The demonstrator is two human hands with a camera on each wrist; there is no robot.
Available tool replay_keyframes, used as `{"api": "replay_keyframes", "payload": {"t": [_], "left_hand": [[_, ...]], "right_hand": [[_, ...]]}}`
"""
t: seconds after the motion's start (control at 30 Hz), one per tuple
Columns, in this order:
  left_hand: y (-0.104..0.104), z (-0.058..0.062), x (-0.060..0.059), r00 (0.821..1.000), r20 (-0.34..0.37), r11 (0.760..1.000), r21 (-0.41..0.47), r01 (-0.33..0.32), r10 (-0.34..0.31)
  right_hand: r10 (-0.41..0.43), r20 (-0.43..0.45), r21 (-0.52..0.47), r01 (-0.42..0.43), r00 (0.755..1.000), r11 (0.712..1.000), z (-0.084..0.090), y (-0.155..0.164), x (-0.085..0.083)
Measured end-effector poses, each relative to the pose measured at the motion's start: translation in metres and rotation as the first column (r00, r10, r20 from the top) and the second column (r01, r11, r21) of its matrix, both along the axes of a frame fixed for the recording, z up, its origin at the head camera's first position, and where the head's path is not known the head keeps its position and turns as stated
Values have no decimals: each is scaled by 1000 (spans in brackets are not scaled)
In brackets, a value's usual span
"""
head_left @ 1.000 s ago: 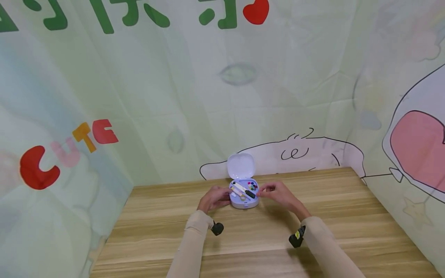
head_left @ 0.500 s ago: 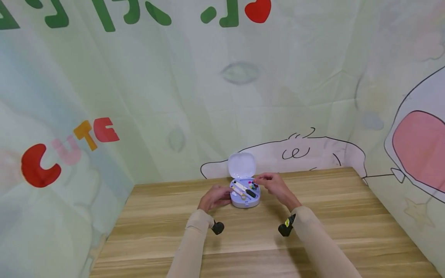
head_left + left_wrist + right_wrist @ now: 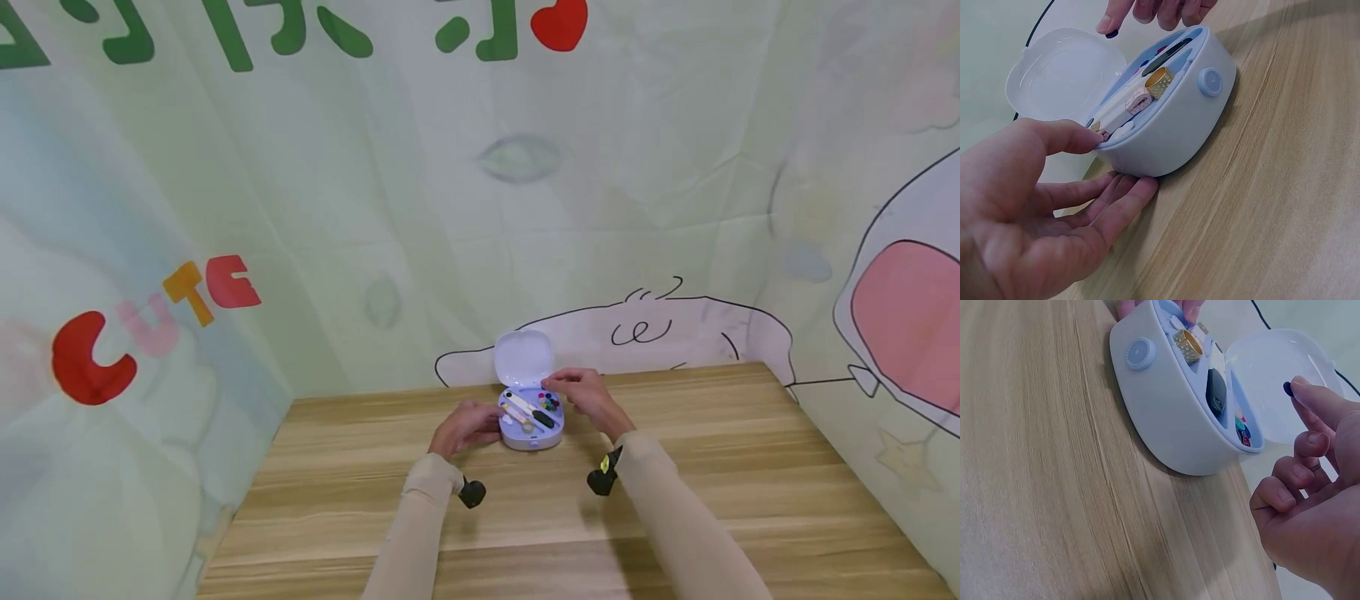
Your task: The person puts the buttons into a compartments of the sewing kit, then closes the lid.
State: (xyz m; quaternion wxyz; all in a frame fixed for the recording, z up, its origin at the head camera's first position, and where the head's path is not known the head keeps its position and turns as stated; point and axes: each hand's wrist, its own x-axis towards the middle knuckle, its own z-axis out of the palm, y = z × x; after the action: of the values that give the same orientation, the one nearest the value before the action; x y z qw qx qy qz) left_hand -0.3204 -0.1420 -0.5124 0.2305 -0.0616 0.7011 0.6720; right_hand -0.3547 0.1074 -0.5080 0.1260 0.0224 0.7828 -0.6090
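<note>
Head view: box [image 3: 530, 421] lies open at the middle of the table [image 3: 337, 500], towards the far edge, with its lid [image 3: 523, 358] standing up against the backdrop [image 3: 375, 208].
Head, left hand [image 3: 465, 427]: touches the box's left side.
Head, right hand [image 3: 585, 396]: over the box's far right corner, fingers bunched.
Head, room: bare wood lies wide on the left, right and near sides; little room shows between the box and the backdrop.
Left wrist view: left hand [image 3: 1041, 212] grips the box [image 3: 1166, 119], thumb on its rim, fingers flat on the table [image 3: 1272, 206] against its wall.
Left wrist, contents: thimble [image 3: 1160, 82] and clippers [image 3: 1166, 56] lie in the tray.
Left wrist, in the way: only the raised lid [image 3: 1066, 72], behind the tray.
Right wrist view: right hand [image 3: 1316, 506] pinches a dark button [image 3: 1287, 389] just in front of the lid [image 3: 1279, 372], above the box's [image 3: 1172, 419] coloured buttons [image 3: 1242, 431].
Right wrist, room: bare table [image 3: 1041, 487] near the box's front.
</note>
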Motion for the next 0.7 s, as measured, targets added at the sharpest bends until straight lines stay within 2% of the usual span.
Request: {"api": "replay_keyframes", "payload": {"t": [0.4, 0.53, 0.7], "left_hand": [[0, 1, -1, 1000, 3, 1000, -21, 12, -11], [0, 1, 0, 1000, 9, 1000, -19, -2, 2], [0, 0, -1, 1000, 7, 1000, 2, -13, 13]], "right_hand": [[-3, -4, 0, 3, 1000, 1000, -2, 2, 0], [-24, -28, -22, 24, 999, 999, -1, 4, -1], [-75, -64, -98, 68, 995, 993, -1, 4, -6]]}}
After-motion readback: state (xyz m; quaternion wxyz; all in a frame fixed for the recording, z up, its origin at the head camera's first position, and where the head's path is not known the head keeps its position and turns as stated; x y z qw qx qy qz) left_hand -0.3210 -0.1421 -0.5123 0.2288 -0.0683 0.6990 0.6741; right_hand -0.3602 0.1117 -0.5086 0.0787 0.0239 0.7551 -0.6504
